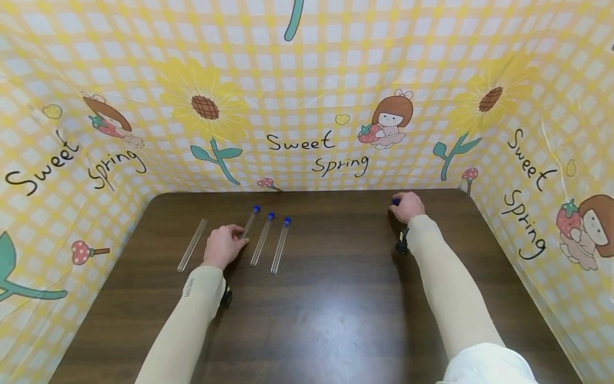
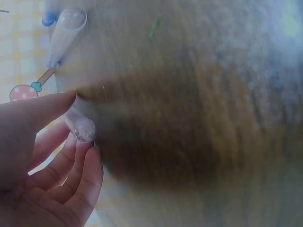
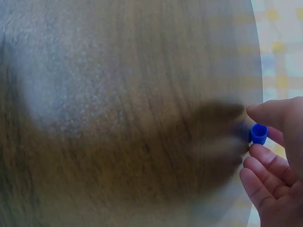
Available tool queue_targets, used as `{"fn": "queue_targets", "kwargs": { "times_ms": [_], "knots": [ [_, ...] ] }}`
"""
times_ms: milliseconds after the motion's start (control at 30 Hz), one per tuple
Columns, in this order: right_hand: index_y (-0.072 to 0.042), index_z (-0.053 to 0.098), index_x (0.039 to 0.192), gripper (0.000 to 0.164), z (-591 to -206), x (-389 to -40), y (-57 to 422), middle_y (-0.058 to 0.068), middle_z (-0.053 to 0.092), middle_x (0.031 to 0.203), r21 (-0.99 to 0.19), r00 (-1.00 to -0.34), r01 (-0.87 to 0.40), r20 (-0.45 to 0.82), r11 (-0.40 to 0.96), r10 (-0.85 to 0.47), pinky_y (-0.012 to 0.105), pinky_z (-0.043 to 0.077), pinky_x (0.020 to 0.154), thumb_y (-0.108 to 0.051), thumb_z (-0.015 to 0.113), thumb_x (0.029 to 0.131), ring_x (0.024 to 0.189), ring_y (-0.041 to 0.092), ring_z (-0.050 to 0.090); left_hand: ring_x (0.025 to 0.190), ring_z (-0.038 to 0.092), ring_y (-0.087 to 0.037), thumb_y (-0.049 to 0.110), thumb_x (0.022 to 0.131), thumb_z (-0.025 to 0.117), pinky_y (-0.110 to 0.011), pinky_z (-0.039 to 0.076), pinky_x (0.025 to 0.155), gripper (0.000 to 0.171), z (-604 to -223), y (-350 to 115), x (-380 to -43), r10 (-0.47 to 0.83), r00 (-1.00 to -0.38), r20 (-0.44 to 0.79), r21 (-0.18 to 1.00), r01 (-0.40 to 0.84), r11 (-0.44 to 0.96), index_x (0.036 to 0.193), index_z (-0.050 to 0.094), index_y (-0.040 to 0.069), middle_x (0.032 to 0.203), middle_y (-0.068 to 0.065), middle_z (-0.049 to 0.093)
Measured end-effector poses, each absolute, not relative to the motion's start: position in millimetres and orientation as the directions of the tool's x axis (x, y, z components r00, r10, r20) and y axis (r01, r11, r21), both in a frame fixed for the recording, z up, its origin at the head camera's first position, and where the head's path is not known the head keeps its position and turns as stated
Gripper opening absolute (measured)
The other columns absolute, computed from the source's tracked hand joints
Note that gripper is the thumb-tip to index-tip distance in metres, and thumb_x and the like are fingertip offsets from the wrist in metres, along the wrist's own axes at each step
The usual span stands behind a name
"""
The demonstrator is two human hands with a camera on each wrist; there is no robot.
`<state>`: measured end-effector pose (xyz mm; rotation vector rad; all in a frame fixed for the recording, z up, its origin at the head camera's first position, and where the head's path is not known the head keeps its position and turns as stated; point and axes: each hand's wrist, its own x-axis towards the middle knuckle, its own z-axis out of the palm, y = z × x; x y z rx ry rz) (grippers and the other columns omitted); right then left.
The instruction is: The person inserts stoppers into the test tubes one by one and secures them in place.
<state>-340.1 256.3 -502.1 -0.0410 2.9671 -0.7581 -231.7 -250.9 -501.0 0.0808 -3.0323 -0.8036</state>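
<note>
My left hand (image 1: 225, 246) holds a clear test tube (image 1: 250, 223) with a blue cap (image 1: 256, 209) near its lower half. In the left wrist view, that tube's rounded end (image 2: 85, 130) shows between the thumb and the fingers. To its right lie two more blue-capped test tubes (image 1: 261, 242) (image 1: 281, 248), side by side. An uncapped test tube (image 1: 193, 245) lies left of the hand. Toward the table's back right, my right hand (image 1: 409, 207) has thumb and fingers around a small blue cap (image 3: 259, 134), its hollow side visible, low over the tabletop.
The dark wooden table (image 1: 336, 298) ends at a checked, printed cloth backdrop (image 1: 307, 96) that rises behind and on both sides. A dark wrist device (image 1: 402, 242) is strapped on the right arm, and another (image 1: 227, 296) on the left.
</note>
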Motion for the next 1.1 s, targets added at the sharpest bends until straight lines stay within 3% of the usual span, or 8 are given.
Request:
{"fn": "queue_targets", "kwargs": {
  "times_ms": [800,1100],
  "knots": [
    [0.002,0.065,0.111,0.023,-511,-329,262,0.027,0.063,0.114,-0.536,-0.999,0.026,0.021,0.844,0.044,0.057,0.044,0.095,-0.016,0.066,0.096,0.108,0.045,0.058,0.075,0.064,-0.027,0.025,0.093,0.075,-0.048,0.051,0.070,0.040,-502,-251,-226,-0.083,-0.996,0.022,0.509,-0.060,0.859,0.124,0.068,-0.001,0.084,-0.007,0.069],
    [0.002,0.064,0.108,0.021,-511,-329,264,0.026,0.063,0.113,-0.556,-0.998,0.016,0.038,0.831,0.045,0.057,0.045,0.094,-0.016,0.065,0.097,0.107,0.045,0.058,0.076,0.064,-0.027,0.029,0.093,0.075,-0.049,0.051,0.071,0.045,-500,-252,-227,-0.102,-0.994,0.036,0.506,-0.070,0.859,0.124,0.067,-0.003,0.085,-0.007,0.069]
  ]
}}
